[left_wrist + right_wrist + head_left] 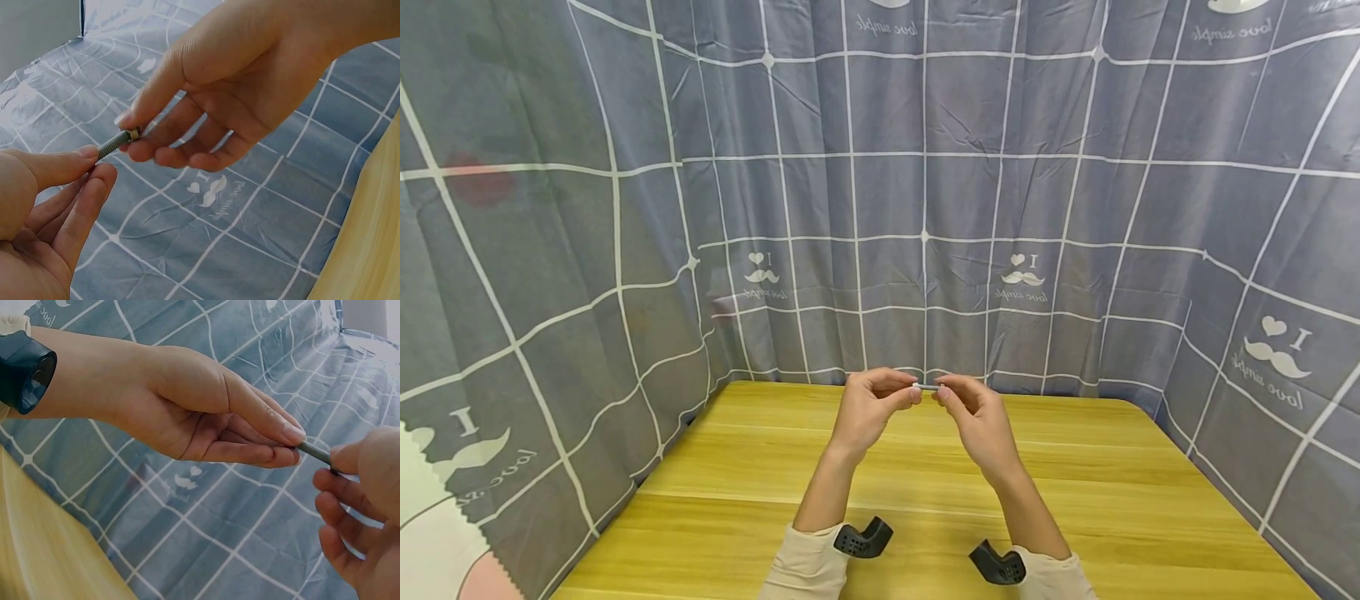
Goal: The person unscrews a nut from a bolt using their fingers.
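Observation:
Between my two hands a thin grey threaded bolt [928, 387] is held above the far part of the table. My left hand [863, 414] pinches one end of it between thumb and fingers. The right hand [987, 427] pinches the opposite end. Seen from the left wrist, the bolt's thread [112, 145] shows between the fingertips, and a brassy collar [134, 134] sits at the right hand's end; whether it is a nut or the bolt's head I cannot tell. Fingers hide both tips. In the right wrist view the bolt [315, 452] slants downward toward the right hand [365, 500].
A yellow wood-grain table [925, 483] lies under the hands. Grey-blue checked curtains [887, 200] enclose it at the back and sides. Black camera mounts [863, 538] sit at both wrists by the light sleeves. A pale patterned cloth [445, 533] hangs at the lower left.

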Demonstrator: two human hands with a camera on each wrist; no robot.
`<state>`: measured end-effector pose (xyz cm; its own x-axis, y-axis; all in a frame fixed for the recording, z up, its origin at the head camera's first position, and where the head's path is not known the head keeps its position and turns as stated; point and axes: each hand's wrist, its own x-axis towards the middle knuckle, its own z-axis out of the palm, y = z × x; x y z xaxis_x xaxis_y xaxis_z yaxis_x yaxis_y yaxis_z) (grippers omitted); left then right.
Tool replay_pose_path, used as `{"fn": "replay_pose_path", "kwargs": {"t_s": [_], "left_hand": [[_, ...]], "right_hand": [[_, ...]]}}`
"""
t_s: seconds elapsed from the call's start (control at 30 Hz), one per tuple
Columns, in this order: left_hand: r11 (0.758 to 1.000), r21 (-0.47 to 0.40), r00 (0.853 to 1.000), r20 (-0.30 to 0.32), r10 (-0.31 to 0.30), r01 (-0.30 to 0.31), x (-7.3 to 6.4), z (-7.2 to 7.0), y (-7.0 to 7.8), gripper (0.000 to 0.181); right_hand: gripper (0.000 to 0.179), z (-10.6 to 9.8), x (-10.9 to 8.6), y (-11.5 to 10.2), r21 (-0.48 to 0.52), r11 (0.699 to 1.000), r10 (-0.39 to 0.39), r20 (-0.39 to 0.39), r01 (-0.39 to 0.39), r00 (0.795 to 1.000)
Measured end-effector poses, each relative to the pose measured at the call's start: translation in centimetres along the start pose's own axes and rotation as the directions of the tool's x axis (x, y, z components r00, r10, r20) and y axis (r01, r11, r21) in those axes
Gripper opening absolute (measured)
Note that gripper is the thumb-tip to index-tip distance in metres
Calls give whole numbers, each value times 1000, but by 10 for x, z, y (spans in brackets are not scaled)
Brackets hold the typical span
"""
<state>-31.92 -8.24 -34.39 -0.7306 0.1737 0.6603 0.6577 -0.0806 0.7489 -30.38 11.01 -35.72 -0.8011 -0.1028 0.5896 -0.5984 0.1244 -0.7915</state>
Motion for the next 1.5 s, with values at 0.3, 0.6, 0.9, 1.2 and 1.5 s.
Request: {"fn": "replay_pose_path", "kwargs": {"t_s": [0.3,0.6,0.9,1.2,1.5], "left_hand": [[1000,-4,1000,2,1,-1,0,0,1,12],[1000,4,1000,-4,2,-2,1,0,1,12],[1000,0,1000,-7,-11,11,1,-1,0,10],[1000,0,1000,-6,-16,16,1,-1,0,11],[1000,-6,1000,-12,-18,18,1,-1,0,10]], "right_hand": [[31,1,-1,-1,-13,1000,-13,14,13,1000],[32,0,0,-1,-14,999,-46,-6,46,999],[22,-1,0,-1,-21,999,-40,-25,39,999],[26,-1,0,-1,-24,1000,3,-28,-4,1000],[28,-2,0,-3,-32,999,-15,-42,13,999]]}}
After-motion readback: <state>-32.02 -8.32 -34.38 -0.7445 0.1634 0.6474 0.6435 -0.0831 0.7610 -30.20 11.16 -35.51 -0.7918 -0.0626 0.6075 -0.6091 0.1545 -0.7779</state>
